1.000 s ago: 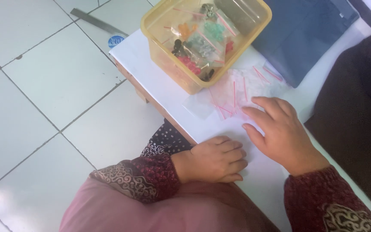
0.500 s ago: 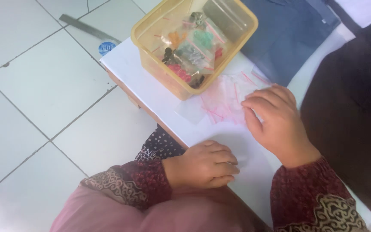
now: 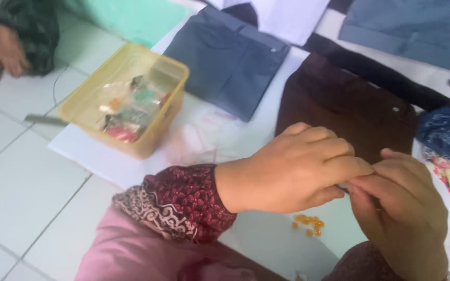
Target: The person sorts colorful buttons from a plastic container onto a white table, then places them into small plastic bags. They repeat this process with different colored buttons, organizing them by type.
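Note:
My left hand (image 3: 298, 169), in a dark red patterned sleeve, and my right hand (image 3: 404, 208) meet fingertip to fingertip above the white table (image 3: 266, 244). Both pinch a small pale item (image 3: 342, 186) between them; my fingers hide most of it, so I cannot tell what it is. A little heap of orange beads (image 3: 308, 225) lies on the table just below my left hand. Small clear plastic bags with pink edges (image 3: 199, 143) lie blurred on the table beyond my left wrist.
A yellow plastic tub (image 3: 154, 138) of small packets stands at the table's left edge. Folded clothes lie behind: navy (image 3: 225, 62), dark brown (image 3: 339, 104), blue (image 3: 417, 26), patterned blue (image 3: 446, 135). Another person's limb (image 3: 9, 52) rests on the tiled floor (image 3: 16, 198), top left.
Both hands have lifted off the table and come together, fingertips pinched. The view has swung right, so the tub sits further left and the orange beads and more clothes show.

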